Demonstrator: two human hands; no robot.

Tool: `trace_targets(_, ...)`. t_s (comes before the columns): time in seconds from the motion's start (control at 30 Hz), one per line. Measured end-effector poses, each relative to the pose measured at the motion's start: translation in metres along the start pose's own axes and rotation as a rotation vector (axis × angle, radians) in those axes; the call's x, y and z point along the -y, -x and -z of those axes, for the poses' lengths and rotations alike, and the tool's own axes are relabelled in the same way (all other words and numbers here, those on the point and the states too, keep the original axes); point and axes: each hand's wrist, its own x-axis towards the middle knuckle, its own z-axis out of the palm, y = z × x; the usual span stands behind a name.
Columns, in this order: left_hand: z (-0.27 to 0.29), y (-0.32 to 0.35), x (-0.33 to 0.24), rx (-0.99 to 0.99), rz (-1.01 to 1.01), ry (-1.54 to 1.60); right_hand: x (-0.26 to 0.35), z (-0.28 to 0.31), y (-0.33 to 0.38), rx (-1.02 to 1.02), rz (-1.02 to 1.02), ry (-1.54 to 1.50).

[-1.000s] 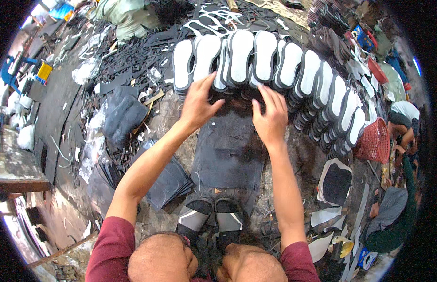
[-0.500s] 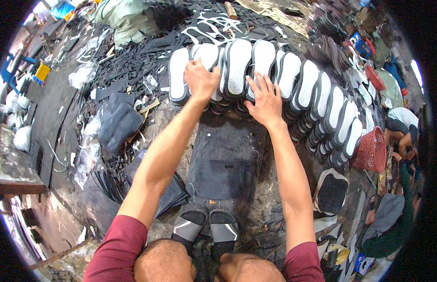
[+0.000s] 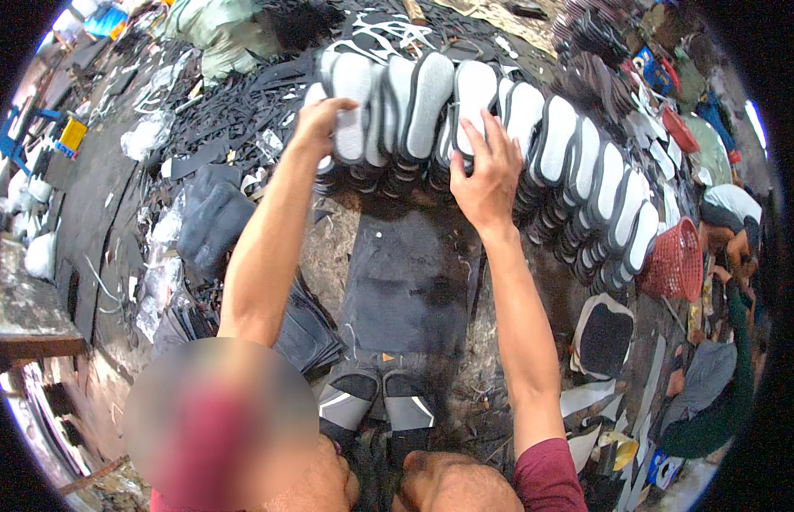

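Wht-topped blk soles [image 3: 430, 94], many, stacked in a curved row on floor [image 3: 330, 243], ahead of the seated worker. L hand [image 3: 322, 130] at row's L end, digits part-bent over edge of a stack; can't tell if pinching. R hand [image 3: 487, 175] at a stack nr row's middle, fingers spread, tips over wht top. Dk flat slab [image 3: 410, 294] betw. row & worker's sandals [image 3: 407, 408]. Dk sheets [image 3: 305, 334] piled L of slab. Red basket [image 3: 674, 260] just beside row's R end; another person [image 3: 732, 209] bent over beyond it. Wht strappy offcuts [image 3: 388, 32] behind row.
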Motion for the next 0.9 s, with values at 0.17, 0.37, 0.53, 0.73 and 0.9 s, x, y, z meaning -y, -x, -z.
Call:
trace_targets(0.17, 0.035, 0.023, 0.019, 0.068, 0.102, 0.234, 0.051, 0.011, 0.015, 0.173, -0.134, -0.645)
trace_targets(0.37, 0.034, 0.013, 0.01, 0.113, 0.128, 0.107, 0.071, -0.039, -0.003, 0.245, 0.18, -0.209)
trace_targets(0.53, 0.016, 0.016, 0.0, 0.082, 0.08, -0.002, 0.079, -0.076, -0.009, 0.293, 0.192, 0.141)
trace_targets(0.73, 0.009, -0.019, 0.002, 0.22, 0.16, 0.006, 0.074, -0.092, -0.007, 0.359, 0.214, 0.194)
trace_targets(0.9, 0.026, -0.042, -0.01, 0.198, 0.014, -0.35, 0.088, -0.099, -0.022, 0.568, 0.21, 0.318)
